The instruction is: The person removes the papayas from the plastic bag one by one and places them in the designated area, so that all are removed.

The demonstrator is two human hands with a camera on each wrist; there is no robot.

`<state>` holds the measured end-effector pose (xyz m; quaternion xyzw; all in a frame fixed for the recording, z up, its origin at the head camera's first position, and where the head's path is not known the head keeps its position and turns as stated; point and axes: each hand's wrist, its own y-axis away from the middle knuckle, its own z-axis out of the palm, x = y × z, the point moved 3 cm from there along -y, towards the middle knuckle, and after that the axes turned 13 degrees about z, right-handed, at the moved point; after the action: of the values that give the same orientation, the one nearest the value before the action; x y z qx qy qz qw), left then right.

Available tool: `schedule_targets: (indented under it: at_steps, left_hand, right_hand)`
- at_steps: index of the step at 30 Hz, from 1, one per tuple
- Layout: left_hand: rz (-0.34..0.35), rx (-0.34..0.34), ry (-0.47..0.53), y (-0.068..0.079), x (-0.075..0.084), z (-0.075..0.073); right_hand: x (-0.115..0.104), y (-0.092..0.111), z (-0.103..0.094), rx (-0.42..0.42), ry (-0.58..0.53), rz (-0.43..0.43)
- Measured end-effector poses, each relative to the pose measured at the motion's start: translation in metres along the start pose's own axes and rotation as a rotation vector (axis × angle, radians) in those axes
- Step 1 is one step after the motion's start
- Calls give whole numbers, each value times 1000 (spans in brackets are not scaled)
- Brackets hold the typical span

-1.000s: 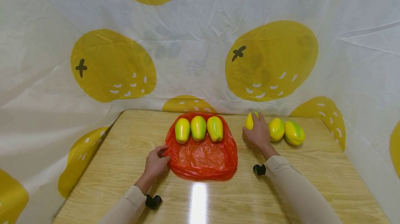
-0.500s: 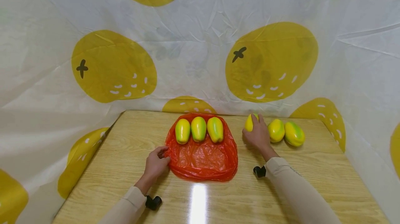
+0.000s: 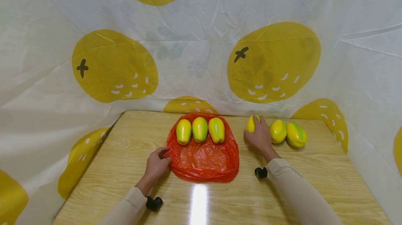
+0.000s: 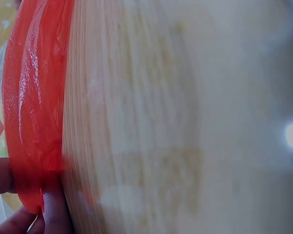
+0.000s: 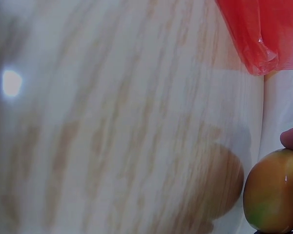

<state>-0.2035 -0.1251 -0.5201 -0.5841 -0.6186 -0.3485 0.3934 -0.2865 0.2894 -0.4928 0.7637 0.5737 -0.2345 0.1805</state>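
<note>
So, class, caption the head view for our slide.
Left hand pinches a red bag with three yellow-green fruits; right hand grips a fourth fruit, two more fruits beside it.

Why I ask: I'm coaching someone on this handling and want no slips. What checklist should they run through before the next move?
1. Right hand has the held fruit: ok, its fingers and thumb are around it.
2. Left hand has the red bag: ok, it pinches the left edge.
3. Three fruits lie in a row within the bag's outline: ok, toward its far side.
4. Bag has room: ok, its near part is bare.
5. Held fruit is over the bag: not ok, it is off to the right.
6. Held fruit is lifted off the table: cannot tell.
</note>
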Motion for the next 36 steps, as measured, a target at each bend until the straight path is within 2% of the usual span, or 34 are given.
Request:
schedule_targets:
  at_steps: [21, 29, 36]
  left_hand:
    - [15, -8, -5, 2, 3, 0]
    - [17, -2, -9, 2, 3, -1]
    - [10, -7, -5, 3, 2, -1]
  right_hand:
    - [-1, 2, -2, 0, 13, -9]
    - [-1, 1, -3, -19, 17, -25]
    - [-1, 1, -1, -1, 28, -54]
